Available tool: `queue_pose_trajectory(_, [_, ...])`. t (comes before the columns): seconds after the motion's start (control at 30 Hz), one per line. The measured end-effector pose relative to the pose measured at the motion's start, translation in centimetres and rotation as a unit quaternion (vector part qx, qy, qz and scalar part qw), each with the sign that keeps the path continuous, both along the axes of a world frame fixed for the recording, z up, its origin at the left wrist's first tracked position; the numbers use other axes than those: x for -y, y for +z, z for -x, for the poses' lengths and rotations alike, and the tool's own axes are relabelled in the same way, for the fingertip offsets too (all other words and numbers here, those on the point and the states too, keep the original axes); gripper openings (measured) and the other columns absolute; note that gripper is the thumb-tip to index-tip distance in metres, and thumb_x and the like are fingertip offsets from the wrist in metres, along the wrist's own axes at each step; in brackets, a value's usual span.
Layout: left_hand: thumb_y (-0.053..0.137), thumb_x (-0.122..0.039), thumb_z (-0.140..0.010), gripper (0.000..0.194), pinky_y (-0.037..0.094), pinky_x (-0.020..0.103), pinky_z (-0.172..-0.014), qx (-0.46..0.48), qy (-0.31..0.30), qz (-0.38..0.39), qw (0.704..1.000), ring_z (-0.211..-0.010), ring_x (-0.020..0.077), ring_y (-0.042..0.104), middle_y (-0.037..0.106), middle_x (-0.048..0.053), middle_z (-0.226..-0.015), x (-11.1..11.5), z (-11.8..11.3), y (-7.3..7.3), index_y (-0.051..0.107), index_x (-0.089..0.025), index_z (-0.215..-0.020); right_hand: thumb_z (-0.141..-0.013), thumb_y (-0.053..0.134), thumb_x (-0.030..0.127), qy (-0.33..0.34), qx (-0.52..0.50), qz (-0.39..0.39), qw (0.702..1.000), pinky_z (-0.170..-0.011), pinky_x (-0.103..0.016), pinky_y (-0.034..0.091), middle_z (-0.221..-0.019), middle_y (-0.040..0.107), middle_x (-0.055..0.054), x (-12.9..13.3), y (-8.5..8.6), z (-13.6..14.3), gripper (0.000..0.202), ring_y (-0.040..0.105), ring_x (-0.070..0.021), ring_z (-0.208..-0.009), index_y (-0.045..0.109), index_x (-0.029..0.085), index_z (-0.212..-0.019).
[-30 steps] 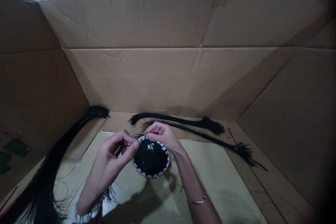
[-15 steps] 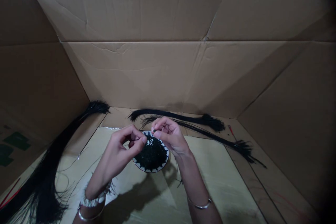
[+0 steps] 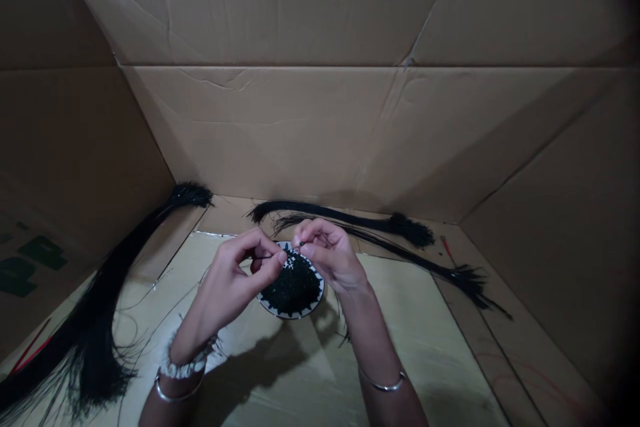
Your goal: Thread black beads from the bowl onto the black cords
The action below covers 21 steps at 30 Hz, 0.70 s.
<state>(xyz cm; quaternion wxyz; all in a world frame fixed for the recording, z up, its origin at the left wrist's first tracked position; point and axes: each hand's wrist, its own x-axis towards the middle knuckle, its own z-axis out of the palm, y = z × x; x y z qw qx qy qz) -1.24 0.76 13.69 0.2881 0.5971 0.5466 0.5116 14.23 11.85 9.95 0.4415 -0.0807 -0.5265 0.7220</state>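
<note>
My left hand [image 3: 245, 267] is closed in a pinch on a thin black strand [image 3: 261, 258]. Facing it, a short distance to the right, my right hand [image 3: 334, 257] pinches a tiny black bead [image 3: 301, 245] between thumb and forefinger. Both sets of fingertips are close together over the far side of a small bowl [image 3: 318, 299] with a white and dark patterned rim. A heap of tiny black beads [image 3: 293, 291] fills the bowl, and some white shows through near its far side.
A thick bundle of black strands [image 3: 107, 293] lies on the left. Behind my hands are two thinner bundles, one farther back [image 3: 340, 212] and one nearer [image 3: 400, 253]. Cardboard walls [image 3: 250, 127] rise at the back and both sides. Pale sheeting [image 3: 400, 320] covers the floor.
The view has tipped down slightly, so everything sits higher in the picture. Both hands keep their pinches, and more of the strand shows at my left fingers.
</note>
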Motion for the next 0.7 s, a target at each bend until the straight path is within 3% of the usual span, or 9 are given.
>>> queue_pose_trajectory(0.7, [0.065,-0.035,-0.092,0.022,0.041,0.027,-0.063,-0.021,0.007,-0.001,1.0,-0.068,0.0133,0.053,0.061,0.001,-0.073,0.26,0.03,0.42,0.066,-0.018,-0.078,-0.068,0.09,0.023,0.011,-0.007,-0.034,0.999,-0.071,-0.027,0.052,-0.077,0.066,0.002,-0.12,-0.06,0.15,0.016,0.06,-0.0114,-0.072,0.075,0.026,-0.075])
